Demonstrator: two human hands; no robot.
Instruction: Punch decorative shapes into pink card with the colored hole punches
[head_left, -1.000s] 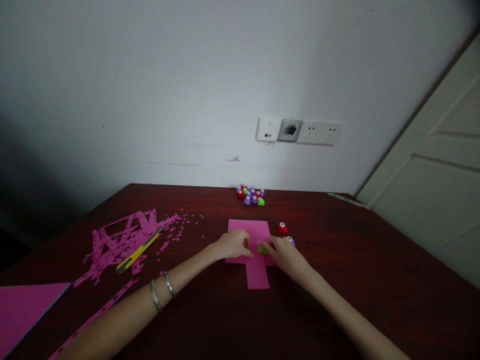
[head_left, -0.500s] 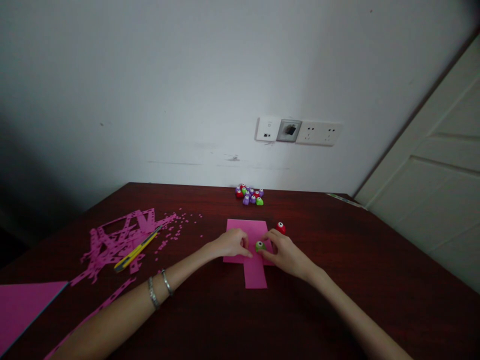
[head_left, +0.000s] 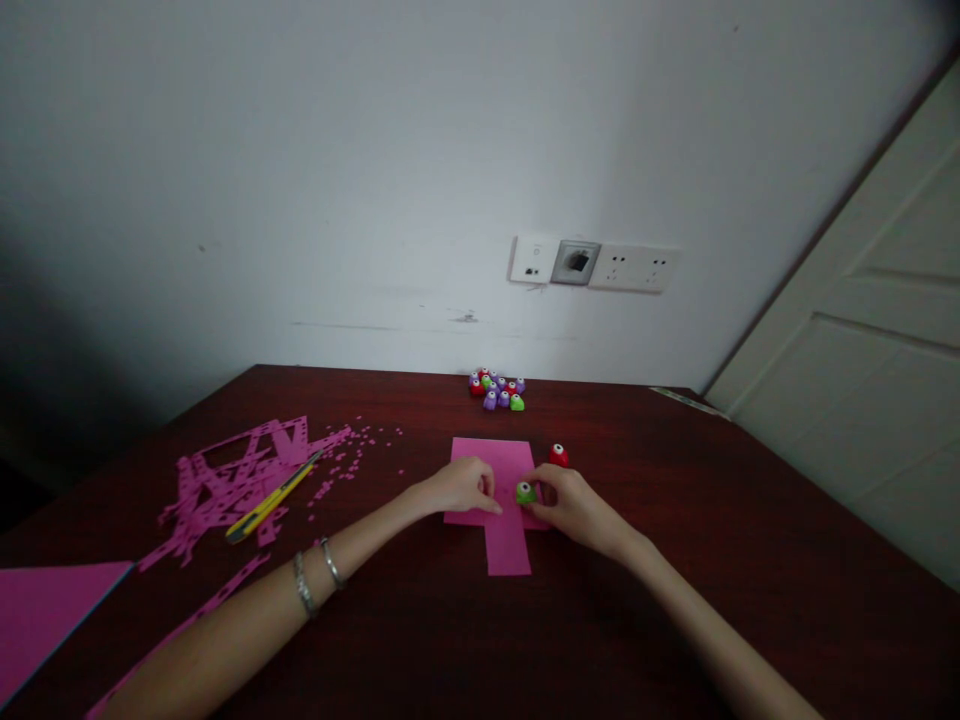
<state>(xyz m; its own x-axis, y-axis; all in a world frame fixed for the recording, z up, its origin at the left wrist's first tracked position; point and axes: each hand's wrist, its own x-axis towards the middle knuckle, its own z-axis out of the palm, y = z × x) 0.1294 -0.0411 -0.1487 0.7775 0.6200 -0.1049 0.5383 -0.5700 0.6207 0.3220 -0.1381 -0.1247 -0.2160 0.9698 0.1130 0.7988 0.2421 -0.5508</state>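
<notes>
A cross-shaped piece of pink paper lies flat on the dark red-brown table, its narrow arm pointing towards me. My left hand rests on its left part, fingers curled and thumb apart, with nothing seen between them. Over the right part of the paper, my right hand pinches a small green paper punch with a white eye-like top between thumb and fingers. Just behind that hand stands a red punch of the same kind.
At the table's back, several purple, red and green punches cluster near the wall. To the left lie punched pink paper scraps, a yellow utility knife and tiny pink cut-outs. A pink sheet occupies the left front corner.
The green punch has moved slightly to the right in my right hand and sits a little more in view. My left hand and the paper stay nearly the same.
</notes>
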